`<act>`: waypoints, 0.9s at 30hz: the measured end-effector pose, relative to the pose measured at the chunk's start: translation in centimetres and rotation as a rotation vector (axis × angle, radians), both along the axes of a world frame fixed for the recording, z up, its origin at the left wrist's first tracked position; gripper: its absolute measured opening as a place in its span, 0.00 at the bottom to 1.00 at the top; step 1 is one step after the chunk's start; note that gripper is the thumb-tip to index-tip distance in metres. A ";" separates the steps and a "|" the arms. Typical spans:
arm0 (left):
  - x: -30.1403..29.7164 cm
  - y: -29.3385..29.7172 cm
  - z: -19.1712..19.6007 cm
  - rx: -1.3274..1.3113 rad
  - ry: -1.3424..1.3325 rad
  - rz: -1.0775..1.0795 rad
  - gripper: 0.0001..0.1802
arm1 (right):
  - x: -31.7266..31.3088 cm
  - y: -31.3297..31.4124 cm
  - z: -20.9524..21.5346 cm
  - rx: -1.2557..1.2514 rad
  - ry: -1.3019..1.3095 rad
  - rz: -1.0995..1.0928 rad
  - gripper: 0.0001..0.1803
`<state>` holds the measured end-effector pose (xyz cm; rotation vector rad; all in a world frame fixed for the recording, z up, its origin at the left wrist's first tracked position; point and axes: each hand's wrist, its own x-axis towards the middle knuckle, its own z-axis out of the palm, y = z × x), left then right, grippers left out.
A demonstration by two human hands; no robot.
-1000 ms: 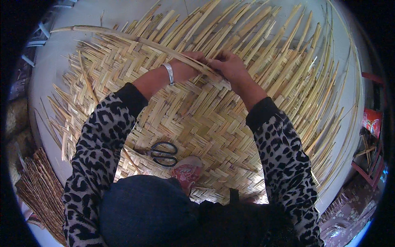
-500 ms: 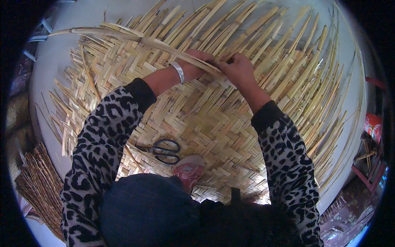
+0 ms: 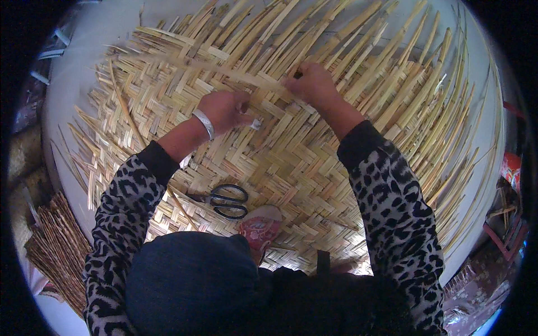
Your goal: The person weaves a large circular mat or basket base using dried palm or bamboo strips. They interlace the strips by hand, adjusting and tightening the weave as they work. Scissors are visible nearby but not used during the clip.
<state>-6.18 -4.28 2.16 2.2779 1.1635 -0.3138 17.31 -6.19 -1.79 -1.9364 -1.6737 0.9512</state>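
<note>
In the head view, a large woven mat (image 3: 302, 179) in a herringbone pattern lay on a pale floor (image 3: 67, 117), its loose ends fanning out along the far and right sides. The right hand (image 3: 310, 84) was over the far middle of the mat, fingers closed together on the right end of a flat strip (image 3: 246, 77), which ran leftward, blurred, over the weave. The left hand (image 3: 227, 109) hung nearer and to the left, below the strip; its thumb, wrapped in white at the tip, stood apart from the bent fingers, with nothing seen between them. A silver bracelet (image 3: 204, 124) circled the left wrist. Scissors (image 3: 228, 201) with black handles lay on the near part of the mat, blades toward the left, just beside a red shoe (image 3: 261, 227) with a pale toe. A thin loose strip (image 3: 126, 111) slanted across the mat's left side. Farther left and near was a bundle of brown stalks (image 3: 59, 252).
</note>
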 end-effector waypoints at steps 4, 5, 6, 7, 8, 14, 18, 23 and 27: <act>0.7 -0.2 0.1 0.028 0.020 -0.062 0.19 | -0.8 -0.7 0.5 0.037 -0.030 0.039 0.20; 0.8 0.0 0.0 0.023 0.040 -0.081 0.19 | -0.8 -0.8 0.6 0.048 -0.033 0.037 0.20; 0.8 0.2 -0.1 0.021 0.054 -0.102 0.19 | -0.9 -0.9 0.6 0.033 -0.037 0.033 0.19; 0.8 0.5 -0.3 -0.003 0.060 -0.113 0.19 | -0.7 -0.9 0.7 0.018 -0.041 0.030 0.19; 0.9 1.0 -0.6 -0.026 0.057 -0.127 0.19 | -0.7 -0.8 0.7 0.001 -0.044 0.027 0.19; 2.4 3.7 -1.9 0.047 -0.486 0.140 0.14 | 1.0 0.2 1.6 0.159 -0.201 -0.032 0.15; 5.6 5.2 -1.7 -0.216 -0.623 0.243 0.13 | 2.4 1.3 2.6 0.139 -0.298 -0.071 0.14; 8.3 6.4 -1.5 -0.487 -0.694 0.151 0.15 | 4.3 3.2 2.9 0.383 -0.320 -0.048 0.14; 9.5 6.3 -2.1 -0.323 -0.607 0.166 0.14 | 7.2 5.2 3.5 0.444 -0.368 -0.150 0.15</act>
